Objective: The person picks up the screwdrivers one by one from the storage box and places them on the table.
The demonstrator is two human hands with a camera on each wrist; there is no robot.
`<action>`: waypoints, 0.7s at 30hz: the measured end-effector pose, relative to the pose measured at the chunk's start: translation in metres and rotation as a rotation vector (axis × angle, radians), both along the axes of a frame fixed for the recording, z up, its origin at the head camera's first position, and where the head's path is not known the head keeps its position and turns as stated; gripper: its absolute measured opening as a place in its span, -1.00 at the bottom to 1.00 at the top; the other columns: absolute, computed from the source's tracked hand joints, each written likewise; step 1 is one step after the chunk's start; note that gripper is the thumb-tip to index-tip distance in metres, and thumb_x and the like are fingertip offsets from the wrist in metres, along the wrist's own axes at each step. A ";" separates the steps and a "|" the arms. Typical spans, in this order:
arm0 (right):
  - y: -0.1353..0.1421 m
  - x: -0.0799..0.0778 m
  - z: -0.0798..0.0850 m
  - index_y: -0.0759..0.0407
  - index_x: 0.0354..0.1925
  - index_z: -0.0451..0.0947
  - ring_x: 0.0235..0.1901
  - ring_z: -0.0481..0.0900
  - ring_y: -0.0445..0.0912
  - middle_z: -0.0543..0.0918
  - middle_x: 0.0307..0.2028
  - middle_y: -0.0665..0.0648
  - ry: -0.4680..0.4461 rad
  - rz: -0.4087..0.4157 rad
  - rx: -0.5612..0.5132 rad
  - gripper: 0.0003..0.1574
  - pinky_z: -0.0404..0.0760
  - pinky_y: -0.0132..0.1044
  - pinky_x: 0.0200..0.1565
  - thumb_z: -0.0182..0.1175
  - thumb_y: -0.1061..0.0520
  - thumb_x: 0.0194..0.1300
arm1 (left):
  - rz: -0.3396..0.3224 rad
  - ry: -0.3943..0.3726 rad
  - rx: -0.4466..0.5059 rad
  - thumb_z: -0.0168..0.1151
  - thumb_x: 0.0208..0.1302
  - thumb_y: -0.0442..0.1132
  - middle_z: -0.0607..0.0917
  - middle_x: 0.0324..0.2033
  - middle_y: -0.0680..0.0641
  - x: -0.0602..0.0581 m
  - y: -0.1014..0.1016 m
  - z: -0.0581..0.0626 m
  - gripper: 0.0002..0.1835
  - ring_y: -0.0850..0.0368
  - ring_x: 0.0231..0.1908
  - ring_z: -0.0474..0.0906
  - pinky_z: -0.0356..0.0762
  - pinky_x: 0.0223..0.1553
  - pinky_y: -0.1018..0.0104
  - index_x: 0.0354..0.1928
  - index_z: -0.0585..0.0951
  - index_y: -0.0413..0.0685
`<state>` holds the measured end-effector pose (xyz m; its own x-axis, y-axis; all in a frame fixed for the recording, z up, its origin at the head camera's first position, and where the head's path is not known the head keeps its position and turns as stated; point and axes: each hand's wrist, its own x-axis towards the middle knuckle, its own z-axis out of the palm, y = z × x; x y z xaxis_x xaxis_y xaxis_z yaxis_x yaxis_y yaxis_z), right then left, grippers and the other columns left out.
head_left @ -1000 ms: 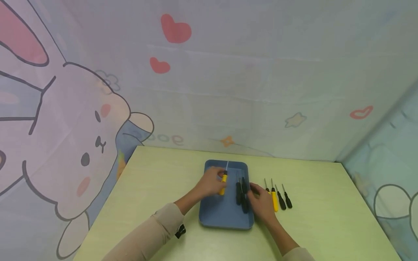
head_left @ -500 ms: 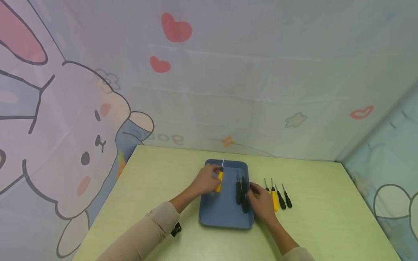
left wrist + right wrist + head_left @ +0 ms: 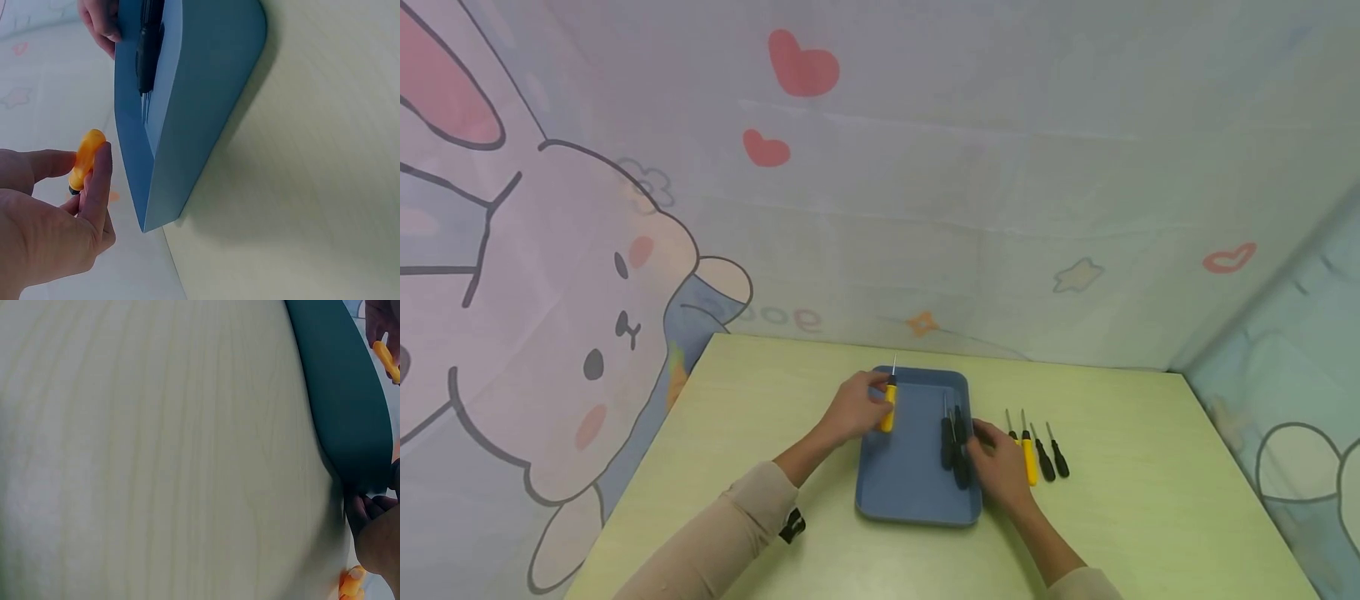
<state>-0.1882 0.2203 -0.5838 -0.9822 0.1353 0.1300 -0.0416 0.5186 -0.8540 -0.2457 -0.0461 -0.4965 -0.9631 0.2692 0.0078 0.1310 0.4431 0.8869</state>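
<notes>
My left hand point(image 3: 853, 408) pinches a yellow-handled screwdriver point(image 3: 890, 407) between thumb and fingers, its shaft pointing away from me. In the left wrist view the screwdriver's handle point(image 3: 87, 160) is held clear of the blue tray point(image 3: 206, 81). Below it in the head view, the blue tray point(image 3: 910, 500) holds several black screwdrivers point(image 3: 960, 467) along its right side. My right hand point(image 3: 1000, 468) grips the tray's right edge, with its fingers against the outer wall in the right wrist view; part of the grip is hidden.
Right of the tray lie two yellow-and-black screwdrivers point(image 3: 1030, 463), one partly hidden by my right hand, and two black screwdrivers point(image 3: 1060, 460). A printed cloth point(image 3: 925, 208) hangs behind the pale table point(image 3: 1150, 500). A black strap piece point(image 3: 792, 527) shows beneath my left sleeve.
My left hand has carried the yellow screwdriver leftward and slightly away from me, from over the tray's middle to its left side. The right hand and tray have stayed in place.
</notes>
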 end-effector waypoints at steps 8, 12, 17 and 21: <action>0.000 0.000 -0.001 0.31 0.32 0.61 0.19 0.68 0.22 0.73 0.17 0.31 -0.003 0.000 0.001 -0.48 0.62 0.15 0.26 0.23 0.18 0.46 | 0.004 -0.059 0.076 0.30 0.36 -0.42 0.60 0.15 -0.24 0.000 -0.008 -0.001 -0.41 -0.06 -0.05 0.73 0.80 -0.34 0.24 0.43 0.49 -0.33; 0.000 0.000 -0.001 0.31 0.32 0.61 0.19 0.68 0.21 0.73 0.17 0.30 -0.003 -0.001 0.001 -0.48 0.62 0.15 0.26 0.24 0.18 0.46 | 0.015 -0.080 0.075 0.30 0.36 -0.42 0.60 0.16 -0.23 0.000 -0.011 -0.001 -0.41 -0.04 -0.09 0.72 0.80 -0.32 0.23 0.44 0.49 -0.30; 0.000 0.000 -0.001 0.30 0.32 0.61 0.19 0.68 0.21 0.73 0.17 0.30 -0.003 0.002 0.004 -0.48 0.61 0.15 0.27 0.24 0.18 0.46 | 0.018 -0.102 0.085 0.29 0.38 -0.42 0.59 0.18 -0.24 0.000 -0.017 -0.004 -0.41 -0.05 -0.08 0.73 0.82 -0.28 0.18 0.44 0.49 -0.30; 0.000 0.001 0.000 0.30 0.31 0.62 0.19 0.68 0.21 0.73 0.16 0.30 0.000 -0.001 0.010 -0.49 0.59 0.15 0.29 0.23 0.18 0.46 | 0.026 -0.105 0.114 0.28 0.40 -0.44 0.58 0.17 -0.28 -0.003 -0.022 -0.009 -0.43 -0.13 -0.02 0.74 0.82 -0.29 0.16 0.43 0.48 -0.33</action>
<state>-0.1875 0.2204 -0.5837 -0.9821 0.1345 0.1316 -0.0414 0.5274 -0.8486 -0.2484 -0.0684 -0.5056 -0.9667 0.2475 -0.0644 0.0247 0.3408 0.9398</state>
